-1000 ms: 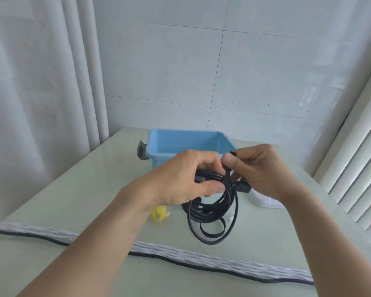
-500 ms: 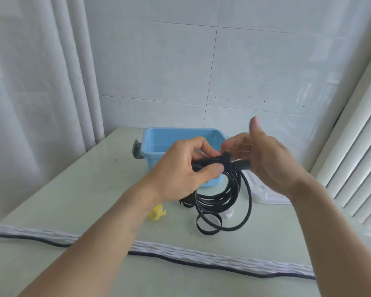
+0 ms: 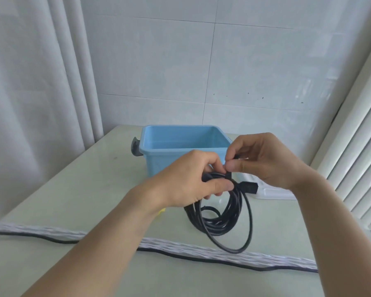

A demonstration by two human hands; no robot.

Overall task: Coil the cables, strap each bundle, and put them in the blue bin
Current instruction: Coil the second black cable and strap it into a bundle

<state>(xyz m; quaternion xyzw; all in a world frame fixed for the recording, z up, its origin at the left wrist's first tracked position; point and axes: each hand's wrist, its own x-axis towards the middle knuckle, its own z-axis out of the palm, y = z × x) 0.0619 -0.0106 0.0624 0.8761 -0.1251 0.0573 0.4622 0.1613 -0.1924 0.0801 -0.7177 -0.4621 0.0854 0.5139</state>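
Just in front of the blue bin, above the table, the left hand grips the top of a coiled black cable, its loops hanging toward the table. The right hand, beside the bin's right corner, pinches a thin black strap wrapped over the bundle. A black plug sticks out right of the strap.

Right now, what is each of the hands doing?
Left hand: grips the coiled black cable at its top.
Right hand: pinches the black strap on the coil.
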